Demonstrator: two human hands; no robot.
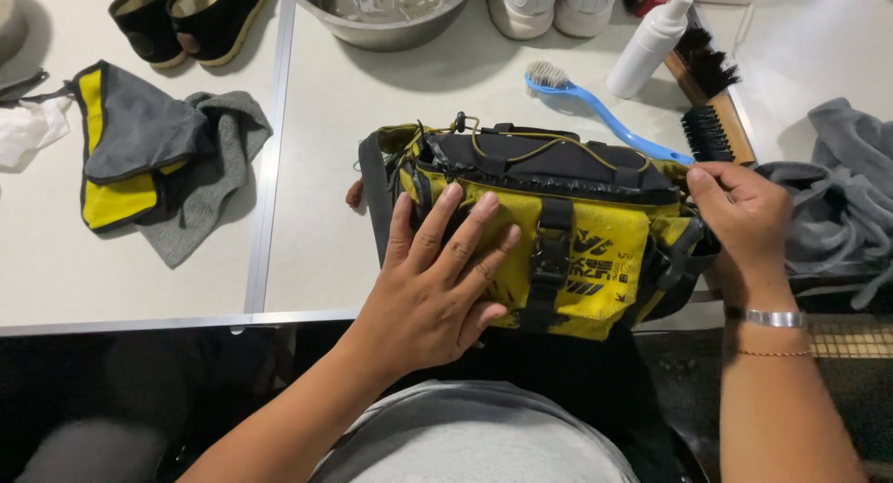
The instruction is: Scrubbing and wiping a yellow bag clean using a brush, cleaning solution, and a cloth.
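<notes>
A yellow and black waist bag (595,250) with a black buckle strap and an elastic cord on top lies at the near edge of the white table (316,250). My left hand (437,283) rests flat on its yellow front panel, fingers spread. At the bag's right end, my right hand (744,218) grips the side by the strap, with a silver bracelet on the wrist.
Behind the bag lie a blue long-handled brush (605,115), a white foam bottle (651,41) and a wooden black-bristle brush (712,120). A metal basin (391,13) stands at the back. Grey and yellow cloths (149,157) lie left, black shoes (191,13) far left, grey cloth (842,194) right.
</notes>
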